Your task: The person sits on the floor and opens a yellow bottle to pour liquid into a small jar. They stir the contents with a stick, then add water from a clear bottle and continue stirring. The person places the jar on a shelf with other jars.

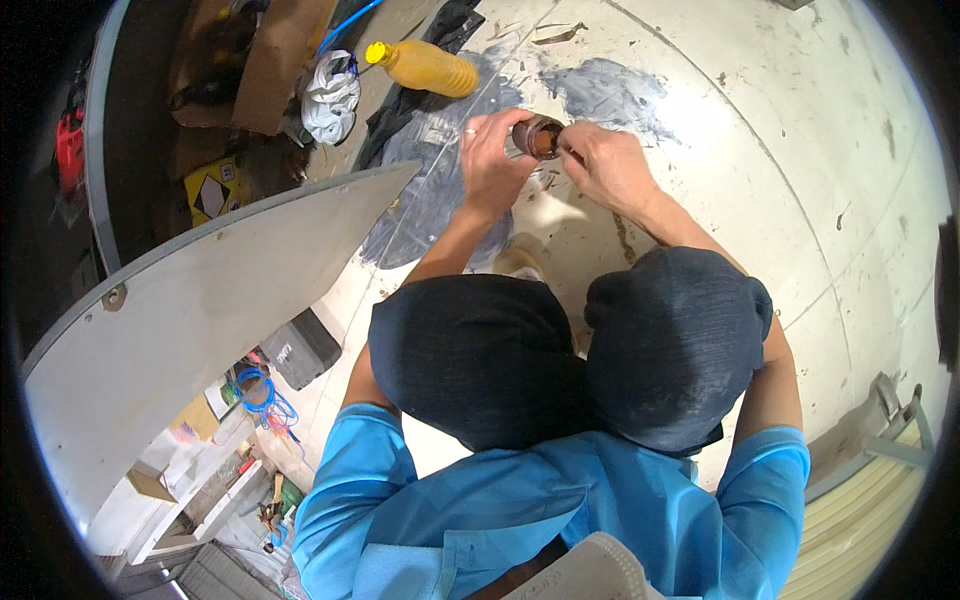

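Floor (840,130): spread wide to the right of both hands, crossed by seams.
Panel (230,250): room limited at left by its edge.
Bottle (425,70): placed far left, cap pointed left.
Jar (538,138): held far, between the hands.
Left hand (487,170): fingers part-spread, curved round the jar's left side.
Right hand (612,165): fingers curled at the jar's right; whether anything is pinched cannot be told.

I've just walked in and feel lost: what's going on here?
The person's left hand holds a small brown jar-like container over the pale floor. The right hand is at its rim; whether it grips something small there is unclear. A yellow bottle is farther out, to the left.
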A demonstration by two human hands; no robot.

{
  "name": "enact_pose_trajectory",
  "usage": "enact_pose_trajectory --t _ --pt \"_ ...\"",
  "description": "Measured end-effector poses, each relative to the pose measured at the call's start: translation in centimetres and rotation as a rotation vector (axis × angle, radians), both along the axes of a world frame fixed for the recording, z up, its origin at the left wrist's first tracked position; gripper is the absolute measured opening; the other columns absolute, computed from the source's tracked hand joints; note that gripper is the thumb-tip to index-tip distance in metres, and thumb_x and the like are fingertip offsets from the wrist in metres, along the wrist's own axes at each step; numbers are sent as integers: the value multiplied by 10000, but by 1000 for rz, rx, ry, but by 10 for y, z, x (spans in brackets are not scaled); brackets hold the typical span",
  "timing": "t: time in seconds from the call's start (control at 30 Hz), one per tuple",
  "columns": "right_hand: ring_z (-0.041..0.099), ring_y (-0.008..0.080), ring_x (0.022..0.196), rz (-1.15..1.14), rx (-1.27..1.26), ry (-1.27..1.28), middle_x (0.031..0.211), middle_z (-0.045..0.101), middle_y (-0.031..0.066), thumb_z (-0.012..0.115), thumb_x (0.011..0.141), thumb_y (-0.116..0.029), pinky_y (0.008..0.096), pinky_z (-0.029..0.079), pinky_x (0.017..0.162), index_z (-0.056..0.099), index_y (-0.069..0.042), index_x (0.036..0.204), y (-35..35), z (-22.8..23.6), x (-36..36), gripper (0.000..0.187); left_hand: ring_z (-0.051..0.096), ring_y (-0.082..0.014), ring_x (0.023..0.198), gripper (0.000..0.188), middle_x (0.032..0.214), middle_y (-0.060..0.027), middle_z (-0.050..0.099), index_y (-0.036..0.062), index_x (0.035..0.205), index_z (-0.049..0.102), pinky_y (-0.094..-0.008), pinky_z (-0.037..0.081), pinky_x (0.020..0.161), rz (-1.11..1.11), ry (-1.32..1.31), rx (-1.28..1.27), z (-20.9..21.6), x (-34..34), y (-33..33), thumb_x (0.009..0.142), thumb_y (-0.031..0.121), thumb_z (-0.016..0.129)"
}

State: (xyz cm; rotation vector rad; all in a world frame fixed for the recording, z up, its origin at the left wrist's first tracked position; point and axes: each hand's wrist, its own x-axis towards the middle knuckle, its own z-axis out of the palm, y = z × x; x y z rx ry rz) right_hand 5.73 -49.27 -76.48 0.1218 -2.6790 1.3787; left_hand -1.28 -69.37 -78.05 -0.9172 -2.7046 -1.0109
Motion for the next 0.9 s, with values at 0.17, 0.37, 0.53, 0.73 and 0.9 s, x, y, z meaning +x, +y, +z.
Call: enact_pose_trajectory --t 0.17,0.37,0.53,0.73,0.9 --pt "709 405 832 -157 1 52 925 722 170 678 946 -128 487 565 747 711 -36 982 -1 2 -1 105 667 -297 1094 540 1166 -51 764 124 1175 725 -421 462 1001 6 -8 25 -1 1 0 665 66 892" --pt "705 339 748 -190 -271 -13 884 714 162 732 941 -134 416 550 680 737 -24 974 6 5 3 115 671 -292 1080 551 1147 -66 764 95 1203 703 -419 456 998 2 -13 58 0 -3 -1 700 107 926" --pt "668 244 701 -269 -313 -46 840 696 120 763 946 -116 371 540 666 737 -16 991 10 10 6 112 670 -276 1001 579 1105 -73 747 72 1214 696 -413 495 941 9 20 44 3 -3 1 707 141 967" --pt "671 250 692 -279 -299 -19 832 688 118 765 938 -102 377 542 642 731 -14 981 8 12 7 104 697 -275 1026 561 1117 -71 759 72 1197 688 -418 456 983 25 -14 75 6 0 3 705 138 950" --pt "714 320 737 -113 -21 255 904 721 135 755 923 -114 414 571 630 718 -33 1002 8 12 0 119 695 -282 1053 568 1143 -66 759 86 1195 696 -402 458 987 14 -19 59 7 0 2 689 128 950"
